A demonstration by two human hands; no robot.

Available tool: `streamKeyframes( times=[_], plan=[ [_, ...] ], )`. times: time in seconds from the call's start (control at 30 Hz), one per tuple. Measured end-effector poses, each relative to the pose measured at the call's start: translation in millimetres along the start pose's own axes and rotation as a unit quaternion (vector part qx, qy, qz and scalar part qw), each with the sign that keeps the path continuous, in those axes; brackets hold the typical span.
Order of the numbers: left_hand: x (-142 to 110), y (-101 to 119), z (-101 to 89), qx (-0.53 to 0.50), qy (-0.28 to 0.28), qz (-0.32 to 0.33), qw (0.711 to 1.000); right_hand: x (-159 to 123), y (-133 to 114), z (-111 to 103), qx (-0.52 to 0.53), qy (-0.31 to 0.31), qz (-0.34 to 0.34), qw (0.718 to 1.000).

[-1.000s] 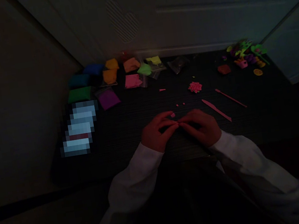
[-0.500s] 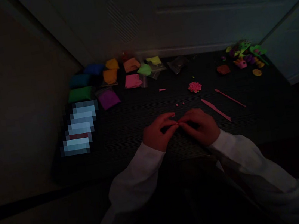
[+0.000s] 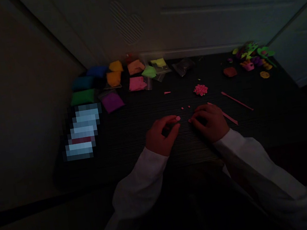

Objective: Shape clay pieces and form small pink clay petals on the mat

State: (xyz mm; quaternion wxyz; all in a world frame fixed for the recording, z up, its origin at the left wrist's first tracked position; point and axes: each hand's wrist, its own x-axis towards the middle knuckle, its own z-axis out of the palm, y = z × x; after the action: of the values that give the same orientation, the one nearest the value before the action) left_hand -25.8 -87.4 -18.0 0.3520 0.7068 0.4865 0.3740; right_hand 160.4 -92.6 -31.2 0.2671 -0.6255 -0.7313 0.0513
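Note:
My left hand (image 3: 159,135) holds a small flattened piece of pink clay (image 3: 178,118) at its fingertips, the thumb a little apart below. My right hand (image 3: 210,122) is closed in a pinch on a smaller bit of pink clay (image 3: 189,120), a short gap away. Beyond the fingers lie two tiny pink clay balls, a left one (image 3: 182,108) and a right one (image 3: 189,106). A many-petalled pink clay flower (image 3: 201,90) sits further back. The right hand partly covers a pink plastic modelling knife (image 3: 230,117).
A thin pink modelling stick (image 3: 237,101) lies at right, a small pink cone-shaped piece (image 3: 167,92) further back. Coloured clay packets, one purple (image 3: 112,101), line the back left, near a blurred bright phone-like screen (image 3: 83,132). Several finished clay flowers (image 3: 255,56) are heaped at back right.
My hands, whose fingertips met before, have come apart. The right has moved right and slightly away, over the knife, with a pink bit in its pinch. The left thumb has parted from its fingers.

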Motion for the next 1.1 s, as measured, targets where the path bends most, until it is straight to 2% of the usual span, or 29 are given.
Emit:
streamKeyframes(
  times=[0.27,0.77,0.93,1.1],
  plan=[
    [0.5,0.4,-1.4,0.025,0.017,-0.008,1.0,1.1,-1.1,-0.7,-0.002,0.005,0.005,1.0],
    [2.4,-2.7,0.8,-0.023,0.021,-0.041,0.999,1.3,-4.5,-4.7,0.018,0.006,0.013,1.0],
    [3.5,-6.6,2.1,-0.032,0.024,-0.048,0.998,-1.5,-0.2,-6.6,0.043,0.01,-0.009,0.999],
    [4.0,-3.9,1.1,0.001,0.017,-0.024,1.0,-13.0,0.7,-12.0,0.032,-0.021,-0.046,0.998]
  ],
)
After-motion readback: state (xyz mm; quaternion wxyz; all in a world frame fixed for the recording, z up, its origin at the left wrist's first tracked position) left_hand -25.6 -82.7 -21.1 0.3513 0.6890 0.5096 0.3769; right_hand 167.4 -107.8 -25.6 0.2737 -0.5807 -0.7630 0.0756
